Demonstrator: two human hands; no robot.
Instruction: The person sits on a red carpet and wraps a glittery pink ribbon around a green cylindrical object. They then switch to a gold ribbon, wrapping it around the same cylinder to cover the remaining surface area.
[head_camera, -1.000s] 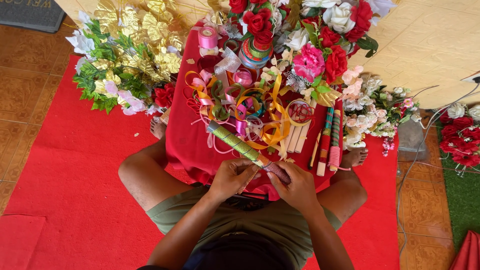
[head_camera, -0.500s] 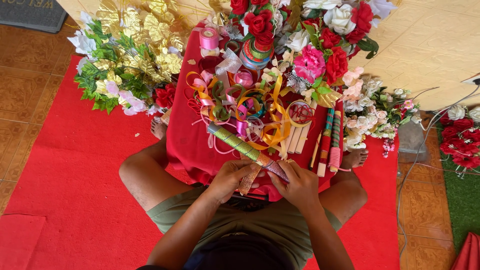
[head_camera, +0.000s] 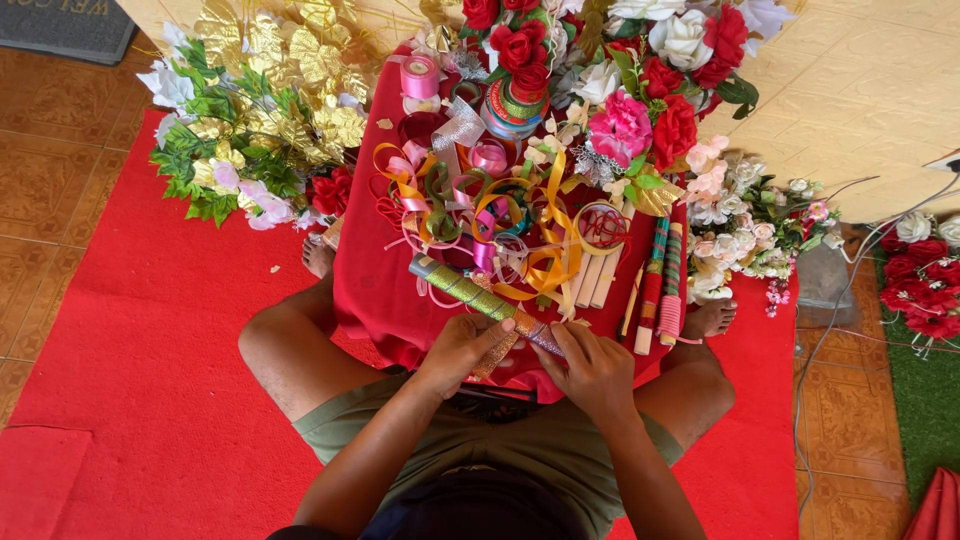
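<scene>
Person sits cross-legged on a red mat (head_camera: 130, 400), low red-covered table (head_camera: 370, 290) over the lap. Both hands at centre frame, just below the table clutter. Left hand (head_camera: 462, 350) grips the stick (head_camera: 480, 300), a rod wrapped in green and gold glitter ribbon, slanting from centre-left down to the hands. A loose gold ribbon tail (head_camera: 492, 356) hangs under it. Right hand (head_camera: 596, 366) is closed around the stick's lower end, fingers pinching the ribbon there.

Upper centre: a tangle of ribbon curls (head_camera: 470, 205) and spools (head_camera: 418, 78). Right of the hands lie finished sticks (head_camera: 655, 285) in red and green. Fake flowers (head_camera: 640, 120) fill the upper right, gold leaves (head_camera: 270, 60) the upper left.

Risks, as I judge them: the wrap could slacken or unwind if the right-hand pinch slips, since the loose tail hangs free. The stick's far end sits close to the curls and could snag them or drag a spool off the table.

Versus earlier frames: almost no change. Stick keeps the same slant, hands stay at the lower end, with the left fingers shifted slightly. Table clutter unmoved.
</scene>
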